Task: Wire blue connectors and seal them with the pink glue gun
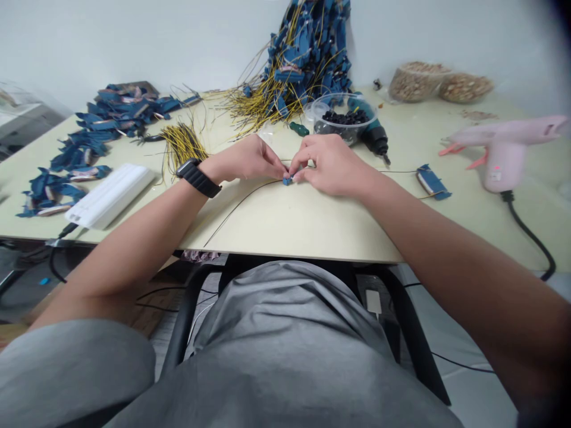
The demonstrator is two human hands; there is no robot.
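Both hands meet over the middle of the pale table [285,223]. My left hand [250,159], with a black watch on its wrist, pinches a small blue piece [286,181] from the left. From the right, my right hand [328,165] has its thumb and fingers closed on the same piece. A thin dark wire [236,206] runs from the fingertips down to the left. Other wires stretch right behind my right hand to a blue-wrapped block [432,182] lying on the table. Fine detail between the fingertips is too small to tell.
Yellow and black wires [184,142] lie at the left, near a white power box [109,196] and blue-wrapped pieces [107,122]. Behind are a large blue heap [307,53], a clear tub [341,116] of black parts and a power screwdriver [375,135]. A pink glue gun [508,145] lies right.
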